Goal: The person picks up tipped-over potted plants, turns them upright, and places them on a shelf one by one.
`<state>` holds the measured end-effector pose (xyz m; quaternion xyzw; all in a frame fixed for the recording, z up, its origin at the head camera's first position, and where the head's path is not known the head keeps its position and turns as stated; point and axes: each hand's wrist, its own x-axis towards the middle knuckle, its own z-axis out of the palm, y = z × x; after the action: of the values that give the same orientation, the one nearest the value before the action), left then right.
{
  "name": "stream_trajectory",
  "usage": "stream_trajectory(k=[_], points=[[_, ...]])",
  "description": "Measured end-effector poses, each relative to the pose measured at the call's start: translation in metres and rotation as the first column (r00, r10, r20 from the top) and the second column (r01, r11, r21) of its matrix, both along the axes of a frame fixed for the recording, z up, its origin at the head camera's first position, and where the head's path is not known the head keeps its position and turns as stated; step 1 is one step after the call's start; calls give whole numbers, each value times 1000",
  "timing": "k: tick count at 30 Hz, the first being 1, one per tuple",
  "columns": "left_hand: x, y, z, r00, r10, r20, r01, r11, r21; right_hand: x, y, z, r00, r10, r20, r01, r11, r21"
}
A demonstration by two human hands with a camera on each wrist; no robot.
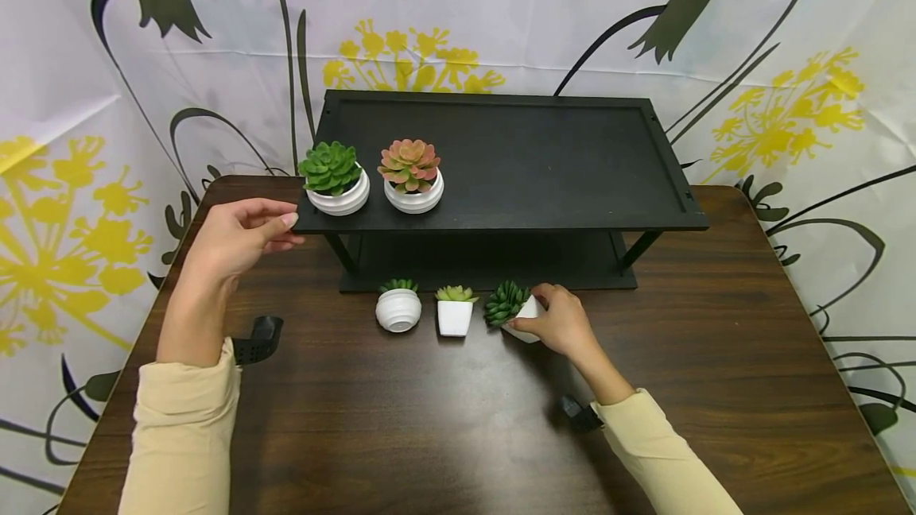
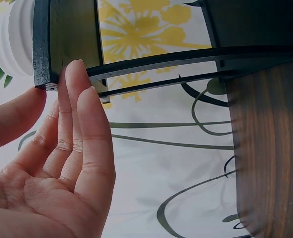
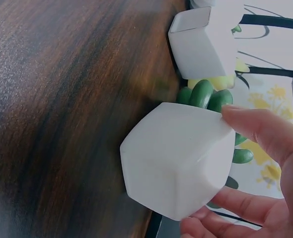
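My left hand [image 1: 230,238] pinches the front left corner of a black two-tier shelf [image 1: 544,161], thumb at the board's edge and fingers beneath it in the left wrist view. With my right hand [image 1: 565,324] I grip a white faceted pot [image 3: 161,153] holding a dark green succulent [image 1: 505,302]; it tilts leftward, low over the table. Left of it stand a square white pot [image 1: 454,319] with a pale green succulent and a round ribbed white pot [image 1: 398,311] with a green plant.
On the shelf's top left sit a bright green succulent [image 1: 331,168] and a pink-orange succulent [image 1: 409,164], both in round white pots. The dark wooden table [image 1: 401,427] extends in front. A flower-printed cloth [image 1: 544,14] hangs behind.
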<state>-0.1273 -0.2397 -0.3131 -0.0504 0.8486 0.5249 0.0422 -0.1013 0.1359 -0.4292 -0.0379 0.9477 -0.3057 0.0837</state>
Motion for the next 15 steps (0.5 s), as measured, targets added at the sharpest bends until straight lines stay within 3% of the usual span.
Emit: stream_trajectory(k=[15], points=[[0, 0, 0, 1000, -5, -11, 5, 1000, -3, 2, 18, 2, 999, 27, 41, -23, 996, -89]])
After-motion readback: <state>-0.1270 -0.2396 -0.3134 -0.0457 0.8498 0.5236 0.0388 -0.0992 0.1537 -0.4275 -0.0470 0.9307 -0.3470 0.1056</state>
